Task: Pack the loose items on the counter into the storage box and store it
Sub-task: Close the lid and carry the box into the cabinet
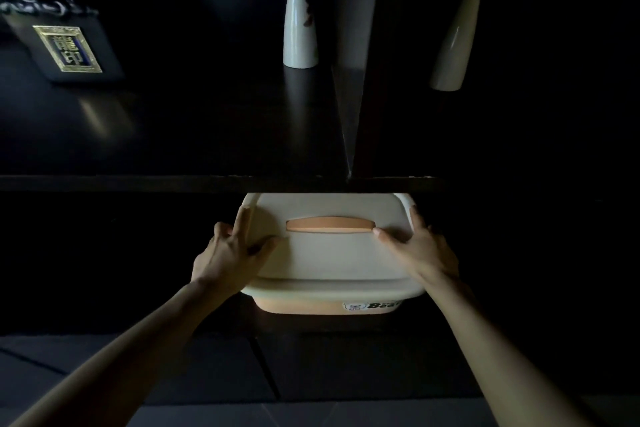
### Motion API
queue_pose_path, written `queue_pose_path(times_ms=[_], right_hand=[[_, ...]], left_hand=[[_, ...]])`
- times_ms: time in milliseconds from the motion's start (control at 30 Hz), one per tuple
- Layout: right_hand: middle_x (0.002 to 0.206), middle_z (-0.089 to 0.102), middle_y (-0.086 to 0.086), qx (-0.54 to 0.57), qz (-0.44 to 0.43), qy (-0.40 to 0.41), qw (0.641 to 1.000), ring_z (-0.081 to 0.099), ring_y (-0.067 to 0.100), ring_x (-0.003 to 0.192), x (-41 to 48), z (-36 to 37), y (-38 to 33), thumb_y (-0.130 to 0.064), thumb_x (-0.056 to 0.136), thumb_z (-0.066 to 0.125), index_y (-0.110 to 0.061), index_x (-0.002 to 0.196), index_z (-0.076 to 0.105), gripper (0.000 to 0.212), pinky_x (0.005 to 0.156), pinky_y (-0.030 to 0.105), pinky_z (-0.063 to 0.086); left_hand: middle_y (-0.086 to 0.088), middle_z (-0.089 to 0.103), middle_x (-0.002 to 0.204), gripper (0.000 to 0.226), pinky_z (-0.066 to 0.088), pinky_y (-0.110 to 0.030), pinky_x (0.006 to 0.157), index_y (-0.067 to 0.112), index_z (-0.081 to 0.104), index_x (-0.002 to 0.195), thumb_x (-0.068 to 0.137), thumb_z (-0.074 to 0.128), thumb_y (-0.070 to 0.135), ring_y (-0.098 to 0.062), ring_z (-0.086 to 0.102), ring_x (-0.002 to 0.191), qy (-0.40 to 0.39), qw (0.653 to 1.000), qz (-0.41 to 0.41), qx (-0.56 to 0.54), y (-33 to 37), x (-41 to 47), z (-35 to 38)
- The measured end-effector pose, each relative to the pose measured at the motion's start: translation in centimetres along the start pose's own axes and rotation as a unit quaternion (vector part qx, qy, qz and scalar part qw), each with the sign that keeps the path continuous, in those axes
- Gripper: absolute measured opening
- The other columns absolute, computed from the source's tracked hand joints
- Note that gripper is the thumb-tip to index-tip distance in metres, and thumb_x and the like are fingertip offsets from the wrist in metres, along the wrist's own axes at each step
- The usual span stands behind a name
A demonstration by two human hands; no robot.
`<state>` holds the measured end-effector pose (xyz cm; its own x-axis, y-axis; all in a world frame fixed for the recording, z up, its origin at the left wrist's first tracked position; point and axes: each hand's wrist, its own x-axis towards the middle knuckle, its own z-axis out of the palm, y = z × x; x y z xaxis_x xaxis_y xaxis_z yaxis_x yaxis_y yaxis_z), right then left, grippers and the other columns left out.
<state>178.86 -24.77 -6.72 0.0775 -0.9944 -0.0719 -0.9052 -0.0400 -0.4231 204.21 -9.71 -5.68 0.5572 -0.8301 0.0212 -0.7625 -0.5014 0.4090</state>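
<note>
Far left on the dark counter (173, 183): a black plaque block (74, 48) with a gold label. Mid-counter is a white vase (300, 28), and a second white vase (453, 42) stands tilted-looking at right. No loose items show on the counter from here, so packing looks done and this is the storing step.

Left hand (232, 250) grips the left end of the storage box (329, 260). Its thumb is on the lid top, the index finger is straight up the left rim, and the other fingers are curled over the side. The box is centre frame, below the counter edge. It has a cream lid, closed, an orange handle (329, 224) and an orange base with a sticker (372, 305). The far edge of the lid is already hidden under the counter board; the near half sticks out toward the person. Too dark to tell whether the box rests on a lower shelf or is carried.

Right hand (419, 246) grips the right end. Its thumb is on the lid beside the handle end, the index finger runs up the right rim, and the rest are out of sight past the edge.

Key relation: the box's long axis runs left-right, with one hand clamped at each end and neither nearer. The cavity lies straight away from the fingers, on the far side. The next move is likely an even push away. The risks are the lid top catching the board edge, or the box skewing if one hand leads.
</note>
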Motion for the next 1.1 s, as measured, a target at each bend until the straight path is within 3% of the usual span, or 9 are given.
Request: queue_pose_path(times_ms=[167, 300, 400, 667, 933, 1000, 1100], right_hand=[[0.142, 0.034, 0.015, -0.036, -0.039, 0.044, 0.998, 0.034, 0.035, 0.128, -2.5, -0.4, 0.0, -0.079, 0.069, 0.045, -0.029, 0.145, 0.016, 0.096, 0.100, 0.042, 0.033], [0.149, 0.026, 0.012, -0.040, -0.073, 0.052, 0.995, 0.028, 0.034, 0.132, -5.8, -1.1, -0.6, -0.072, 0.077, 0.043, -0.022, 0.145, 0.021, 0.087, 0.106, 0.042, 0.027], [0.147, 0.030, 0.014, -0.039, -0.098, 0.068, 0.992, 0.026, 0.032, 0.135, -9.5, -0.9, -1.1, -0.067, 0.081, 0.043, -0.020, 0.144, 0.026, 0.080, 0.108, 0.041, 0.026], [0.126, 0.045, 0.012, 0.000, -0.165, 0.108, 0.980, 0.042, 0.031, 0.117, -20.1, 3.0, -1.2, -0.045, 0.082, 0.060, -0.014, 0.123, 0.053, 0.052, 0.096, 0.042, 0.037], [0.135, 0.045, 0.006, -0.039, -0.202, -0.067, 0.976, 0.042, 0.024, 0.123, -23.8, 8.4, -2.3, -0.053, 0.088, 0.046, -0.018, 0.137, 0.038, 0.061, 0.101, 0.036, 0.035], [0.140, 0.041, 0.006, -0.040, -0.217, -0.102, 0.970, 0.038, 0.023, 0.128, -23.7, 10.1, -2.5, -0.053, 0.088, 0.046, -0.017, 0.140, 0.034, 0.064, 0.104, 0.035, 0.031], [0.151, 0.028, 0.006, -0.058, -0.252, -0.132, 0.957, 0.024, 0.022, 0.138, -22.5, 12.7, -2.9, -0.052, 0.089, 0.046, -0.017, 0.143, 0.027, 0.068, 0.110, 0.035, 0.020]], left_hand=[[-0.010, 0.041, 0.123, 0.077, 0.051, -0.042, 0.073, 0.047, -0.005, 0.141, 0.080, 0.036, 0.069, -0.034, 0.050, 0.109, 0.006, 0.997, 0.061, 0.037, -1.6, -2.8, -0.8], [-0.008, 0.044, 0.125, 0.068, 0.048, -0.040, 0.079, 0.036, 0.017, 0.140, 0.082, 0.027, 0.070, -0.030, 0.049, 0.113, 0.016, 0.995, 0.072, 0.069, -3.2, -5.3, -1.4], [-0.009, 0.042, 0.131, 0.071, 0.043, -0.039, 0.092, 0.024, 0.020, 0.145, 0.086, 0.026, 0.064, -0.028, 0.045, 0.119, 0.018, 0.993, 0.079, 0.083, -4.7, -7.6, -1.0], [-0.006, 0.040, 0.135, 0.068, 0.038, -0.034, 0.098, 0.016, 0.024, 0.145, 0.091, 0.031, 0.057, -0.024, 0.042, 0.120, -0.054, 0.983, 0.143, 0.105, -10.2, -13.3, 0.8], [-0.005, 0.032, 0.143, 0.073, 0.034, -0.032, 0.103, 0.014, 0.019, 0.146, 0.089, 0.033, 0.058, -0.022, 0.037, 0.127, -0.071, 0.977, 0.163, 0.117, -13.8, -15.4, 2.3], [-0.007, 0.023, 0.150, 0.074, 0.026, -0.031, 0.109, 0.015, 0.018, 0.146, 0.089, 0.034, 0.059, -0.022, 0.028, 0.135, -0.059, 0.976, 0.173, 0.121, -14.1, -15.5, 3.4], [-0.009, 0.001, 0.157, 0.078, 0.003, -0.032, 0.114, 0.016, 0.010, 0.148, 0.088, 0.032, 0.061, -0.023, 0.003, 0.144, -0.035, 0.974, 0.183, 0.132, -14.5, -15.1, 5.2]])
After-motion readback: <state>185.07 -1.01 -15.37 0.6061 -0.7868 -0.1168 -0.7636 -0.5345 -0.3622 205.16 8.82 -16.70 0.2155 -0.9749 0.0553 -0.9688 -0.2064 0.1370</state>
